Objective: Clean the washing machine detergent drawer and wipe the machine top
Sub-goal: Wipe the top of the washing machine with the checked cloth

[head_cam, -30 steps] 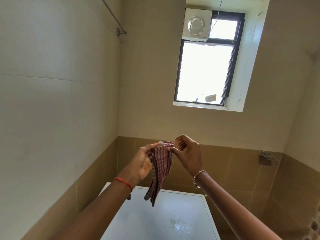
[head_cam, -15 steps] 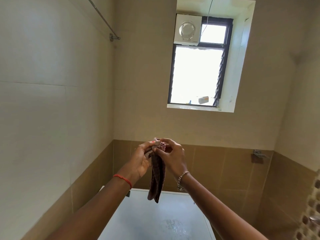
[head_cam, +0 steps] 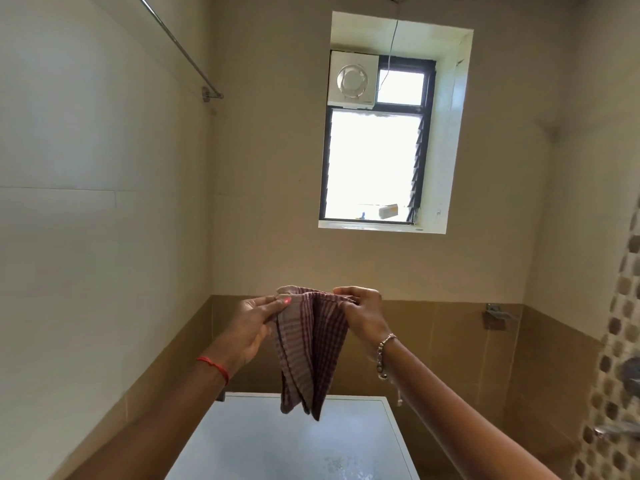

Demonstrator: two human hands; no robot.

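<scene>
A maroon-and-white checked cloth [head_cam: 310, 351] hangs in the air above the white top of the washing machine [head_cam: 270, 441]. My left hand [head_cam: 254, 325] pinches its upper left corner between thumb and fingers. My right hand [head_cam: 360, 315] pinches its upper right edge. The cloth is spread between the two hands and drapes down in folds, its lower tips just above the machine top. A wet or foamy patch [head_cam: 341, 467] shows on the machine top near the bottom edge. The detergent drawer is not in view.
Tiled walls close in on the left, back and right. A metal rail [head_cam: 180, 46] runs along the left wall. A window [head_cam: 374, 161] with an exhaust fan [head_cam: 353, 79] sits high on the back wall. Taps [head_cam: 497, 315] are on the right.
My hands have moved apart, spreading the cloth wider; half a second ago they were together with the cloth bunched between them. The view has tilted slightly.
</scene>
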